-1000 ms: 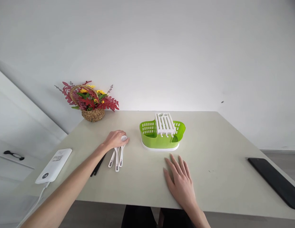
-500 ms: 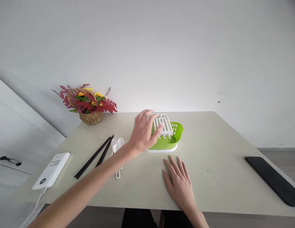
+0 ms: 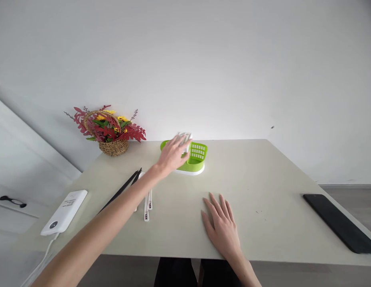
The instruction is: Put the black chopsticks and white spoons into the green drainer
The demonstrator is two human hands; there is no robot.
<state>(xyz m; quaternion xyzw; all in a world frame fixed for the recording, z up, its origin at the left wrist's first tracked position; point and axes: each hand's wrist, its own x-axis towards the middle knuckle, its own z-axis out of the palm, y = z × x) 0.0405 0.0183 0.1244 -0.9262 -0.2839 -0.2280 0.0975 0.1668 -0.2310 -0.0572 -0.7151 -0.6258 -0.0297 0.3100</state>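
My left hand (image 3: 174, 154) is wrapped over the white slotted top (image 3: 185, 138) of a green cutlery holder (image 3: 198, 153) at the back of the table. Its thumb and fingers lie on either side of that top and cover much of it. A white base shows below the green basket. Flat on the tabletop lies my right hand (image 3: 223, 227), fingers spread, with nothing in it. White spoons (image 3: 147, 209) rest left of centre, their bowls mostly behind my left forearm. Black chopsticks (image 3: 121, 189) lie beside them, partly covered too.
On the back left of the table (image 3: 272, 223) stands a wicker basket (image 3: 113, 148) of artificial flowers. A white power bank (image 3: 64, 212) with a cable lies at the left edge. A black phone (image 3: 338, 221) lies at the right edge. The wall (image 3: 227, 71) borders the back.
The cutlery holder has moved back and to the left along with my left hand, which has closed over its white top. My right hand has stayed flat on the table.
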